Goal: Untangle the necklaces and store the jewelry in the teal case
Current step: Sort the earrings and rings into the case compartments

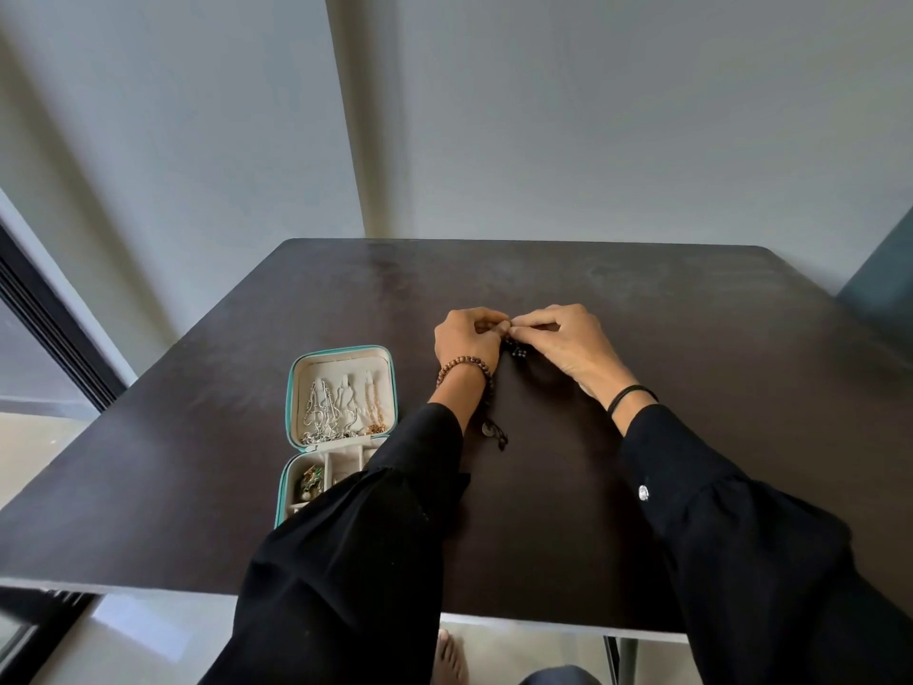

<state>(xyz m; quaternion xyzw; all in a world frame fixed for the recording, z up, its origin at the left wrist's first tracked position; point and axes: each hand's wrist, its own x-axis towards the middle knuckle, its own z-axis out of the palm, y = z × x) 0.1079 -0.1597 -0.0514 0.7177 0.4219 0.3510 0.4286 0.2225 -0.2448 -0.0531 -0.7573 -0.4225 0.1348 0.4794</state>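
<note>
Both hands meet mid-surface [642, 299]: left hand [467, 338] and right hand [558, 338] each in pinch grip on dark beaded necklace [518, 349]. Limp, light, snag-prone; best worked at knot, gently. Teal case [292, 388] open at left, chains [328, 412] inside.

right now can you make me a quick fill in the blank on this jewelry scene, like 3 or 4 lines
1. The teal case lies ____ on the dark table, with its lid folded back flat.
2. Silver and gold chains hang inside the case's ____.
3. A brown beaded bracelet is on the ____ wrist.
4. The left hand and right hand pinch a small dark beaded piece ____ them.

Missing words: open; lid; left; between
</note>
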